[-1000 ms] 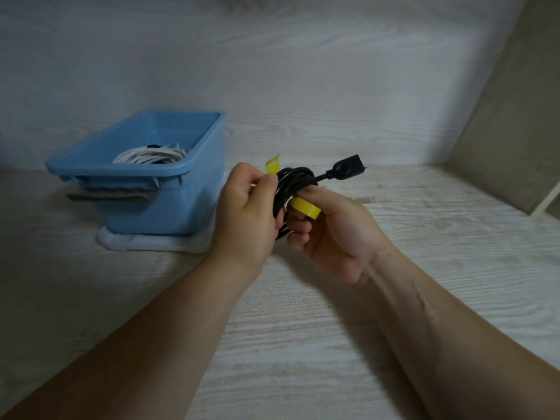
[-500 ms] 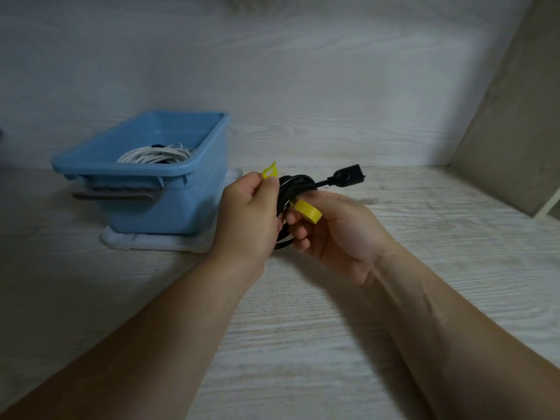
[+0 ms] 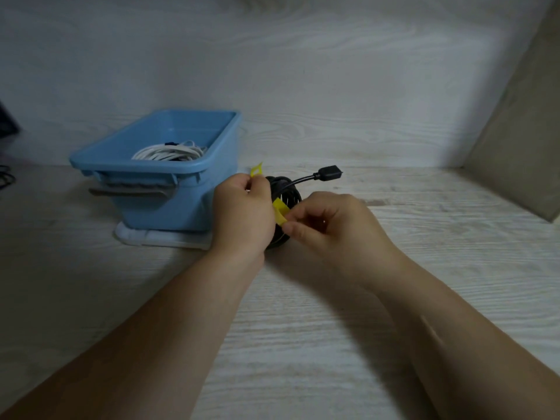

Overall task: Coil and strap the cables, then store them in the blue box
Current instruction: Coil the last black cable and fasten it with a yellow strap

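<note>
Centrally, we reach both bare forearms over a pale wood-grain counter [image 3: 303, 328]. Our left grip [image 3: 242, 213] is curled closed, pinching the upper end of a yellow strap [image 3: 280, 212] above its knuckles. A coiled black cable [image 3: 285, 189] lies against that grip's right side, between both grips. Our right grip [image 3: 336, 225], fingers bent, pinches the strap's lower end in front of the coil. The cable's plug [image 3: 328, 172] points right. Just left sits the blue box [image 3: 139, 168], holding a white cable [image 3: 169, 151].
</note>
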